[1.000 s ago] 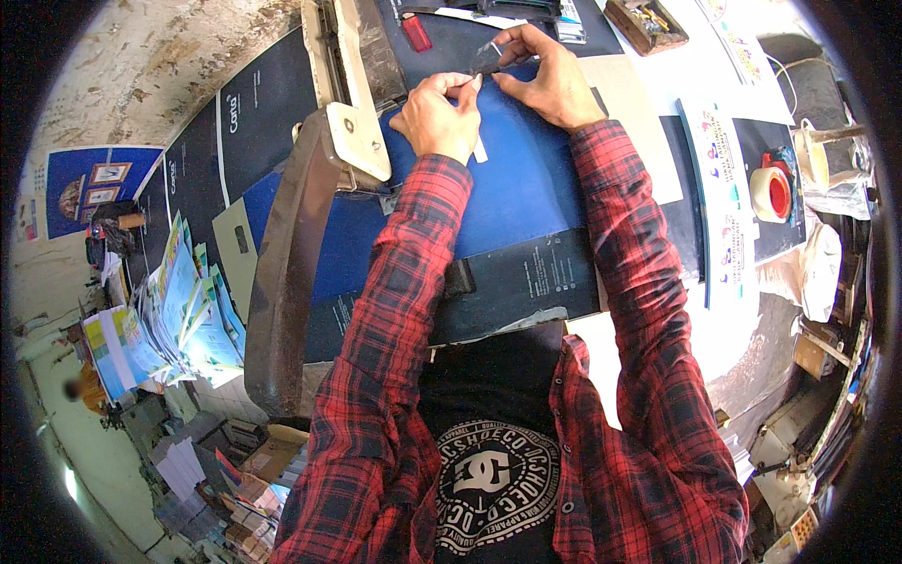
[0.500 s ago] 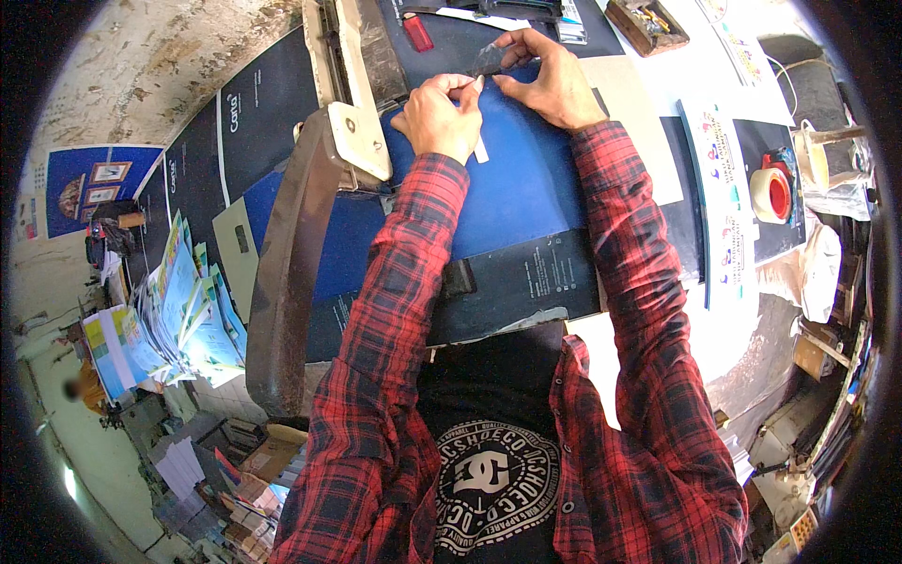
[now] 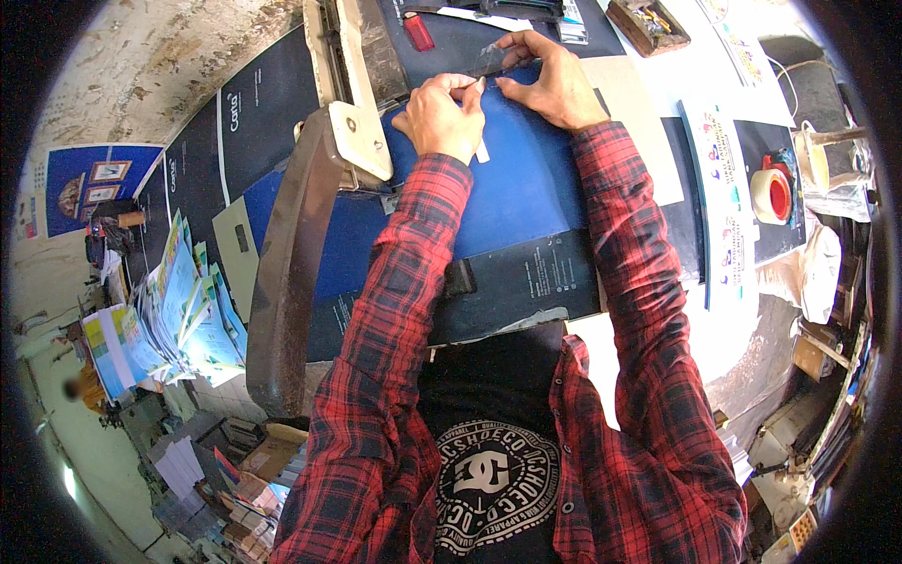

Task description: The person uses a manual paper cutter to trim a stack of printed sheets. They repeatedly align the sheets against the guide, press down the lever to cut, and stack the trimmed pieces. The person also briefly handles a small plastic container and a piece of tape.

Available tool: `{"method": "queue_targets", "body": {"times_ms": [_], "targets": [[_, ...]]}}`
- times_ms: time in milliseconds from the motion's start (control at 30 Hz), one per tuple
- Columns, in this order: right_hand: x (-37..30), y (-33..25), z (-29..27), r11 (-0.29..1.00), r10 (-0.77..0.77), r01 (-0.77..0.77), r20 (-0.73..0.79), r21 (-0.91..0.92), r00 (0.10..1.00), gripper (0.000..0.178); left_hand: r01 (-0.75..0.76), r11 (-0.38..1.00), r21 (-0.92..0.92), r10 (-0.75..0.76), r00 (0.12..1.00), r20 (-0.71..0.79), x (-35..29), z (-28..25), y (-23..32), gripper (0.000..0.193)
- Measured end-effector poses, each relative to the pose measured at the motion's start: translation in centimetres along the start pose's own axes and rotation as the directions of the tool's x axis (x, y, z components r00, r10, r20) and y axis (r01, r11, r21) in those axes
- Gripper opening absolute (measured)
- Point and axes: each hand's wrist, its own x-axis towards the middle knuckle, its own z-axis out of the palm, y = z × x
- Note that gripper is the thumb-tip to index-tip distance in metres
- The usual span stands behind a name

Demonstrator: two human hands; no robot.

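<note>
At the far middle of the table, both hands work close together over a blue sheet (image 3: 521,193). My left hand (image 3: 440,120) is closed in a pinch; what lies between its fingertips is too small to make out. A narrow pale strip (image 3: 482,151) shows from under that hand, lying on the blue sheet. My right hand (image 3: 554,85), its thumb apart from its bent fingers, grips a small piece of clear plastic film (image 3: 488,60) at the fingertips. The film reaches toward the left fingertips; whether they touch it cannot be told.
Left of my hands stands a beige machine (image 3: 362,141) with a long brown arm (image 3: 287,282). A tan board (image 3: 634,122), a printed strip (image 3: 719,207) and a tape roll (image 3: 772,195) lie to the right. A red object (image 3: 418,33) and a wooden box (image 3: 648,23) sit farther back.
My left hand has shifted very slightly to the right. The clear film has changed its tilt a little at the right fingertips. Everything else stays in place.
</note>
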Motion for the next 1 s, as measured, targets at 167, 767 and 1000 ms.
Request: {"method": "queue_targets", "body": {"times_ms": [167,767,1000], "targets": [[0.08,0.03,-0.01,1.000,-0.018,0.018,-0.012,0.022,1.000,0.049,0.003,1.000,0.007,-0.003,1.000,0.004,-0.05,-0.04,0.11,0.024],[-0.14,-0.36,-0.06,0.999,0.020,-0.019,0.015,-0.051,1.000,0.049,-0.025,0.999,0.024,0.026,0.999,-0.032,-0.14,0.41,-0.15,0.021],[-0.05,-0.28,0.02,1.000,-0.022,0.022,-0.023,0.007,0.999,0.050,-0.045,0.998,0.050,0.047,0.997,-0.057,-0.09,0.75,-0.49,0.019]]}}
